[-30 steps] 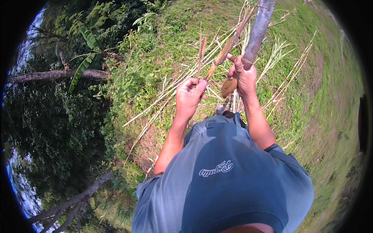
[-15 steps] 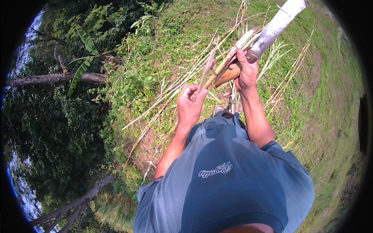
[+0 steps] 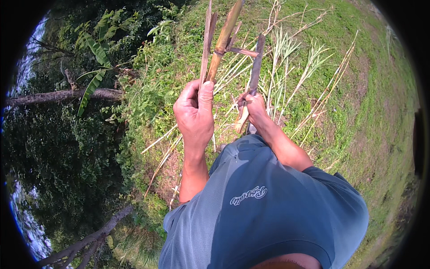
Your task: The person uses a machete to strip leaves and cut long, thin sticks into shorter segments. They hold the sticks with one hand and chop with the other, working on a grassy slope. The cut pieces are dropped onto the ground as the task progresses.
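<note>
My left hand (image 3: 195,112) is closed around the lower end of a jointed yellow-brown cane stalk (image 3: 220,47), its far end running out past the top of the view. Dry brown leaf sheath (image 3: 206,45) stands along the stalk's left side. In my right hand (image 3: 254,107) is a machete (image 3: 256,65) with a pale wooden handle (image 3: 242,117). Its dark, narrow-looking blade points away from me, to the right of the stalk. A reddish-brown strip of sheath (image 3: 243,52) reaches from the stalk's joint to the blade; whether it touches the blade I cannot tell.
Cut stalks (image 3: 166,161) and thin stems (image 3: 324,101) lie over the grass. Long green leaves (image 3: 278,67) spread beyond my right hand. To the left stand dense bushes (image 3: 58,148), a fallen trunk (image 3: 67,95) and a bare branch (image 3: 96,231).
My left hand has moved left with the cane, which now stands more upright. My right hand has come left and nearer; the machete blade has swung from upper right to nearly straight ahead.
</note>
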The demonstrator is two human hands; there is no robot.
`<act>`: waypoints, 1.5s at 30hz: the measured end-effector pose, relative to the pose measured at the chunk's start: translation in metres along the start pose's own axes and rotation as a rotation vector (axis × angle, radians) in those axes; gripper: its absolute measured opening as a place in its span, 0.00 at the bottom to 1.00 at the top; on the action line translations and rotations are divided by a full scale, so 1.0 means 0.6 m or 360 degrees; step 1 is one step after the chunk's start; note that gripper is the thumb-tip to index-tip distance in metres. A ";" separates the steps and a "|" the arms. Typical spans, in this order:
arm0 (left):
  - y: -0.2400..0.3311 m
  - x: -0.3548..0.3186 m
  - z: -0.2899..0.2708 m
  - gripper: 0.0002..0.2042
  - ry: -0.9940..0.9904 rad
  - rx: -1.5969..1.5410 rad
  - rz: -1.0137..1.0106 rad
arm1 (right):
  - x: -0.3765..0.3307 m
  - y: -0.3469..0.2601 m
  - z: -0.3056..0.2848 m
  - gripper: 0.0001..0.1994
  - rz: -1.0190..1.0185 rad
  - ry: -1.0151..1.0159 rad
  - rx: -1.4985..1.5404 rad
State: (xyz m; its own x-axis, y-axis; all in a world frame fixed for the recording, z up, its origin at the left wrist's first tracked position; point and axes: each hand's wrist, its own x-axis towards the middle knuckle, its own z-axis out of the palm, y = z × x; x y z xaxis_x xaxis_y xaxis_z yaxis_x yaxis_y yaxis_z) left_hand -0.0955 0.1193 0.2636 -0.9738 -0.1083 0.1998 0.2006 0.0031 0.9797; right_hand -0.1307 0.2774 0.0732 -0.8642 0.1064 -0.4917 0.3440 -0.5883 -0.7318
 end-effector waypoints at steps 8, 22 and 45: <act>-0.062 0.025 -0.092 0.12 0.0115 0.0121 -0.0226 | -0.001 -0.053 0.019 0.19 0.0049 -0.0094 -0.0904; -0.141 -0.025 -0.044 0.16 -0.0110 -0.0160 -0.0590 | -0.081 -0.166 0.141 0.17 -0.0653 -0.0616 0.0071; -0.502 -0.425 -0.285 0.17 -0.0057 0.1320 -0.1320 | 0.068 -0.268 0.027 0.14 -0.1060 -0.0543 0.0233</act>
State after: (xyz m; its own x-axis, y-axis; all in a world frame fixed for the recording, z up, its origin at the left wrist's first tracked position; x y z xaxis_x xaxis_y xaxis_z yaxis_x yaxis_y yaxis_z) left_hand 0.1107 -0.0241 -0.0859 -0.7789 -0.3536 -0.5180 -0.6149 0.5931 0.5197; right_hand -0.2270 0.3629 0.1785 -0.9458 0.2365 0.2225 -0.3217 -0.5895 -0.7410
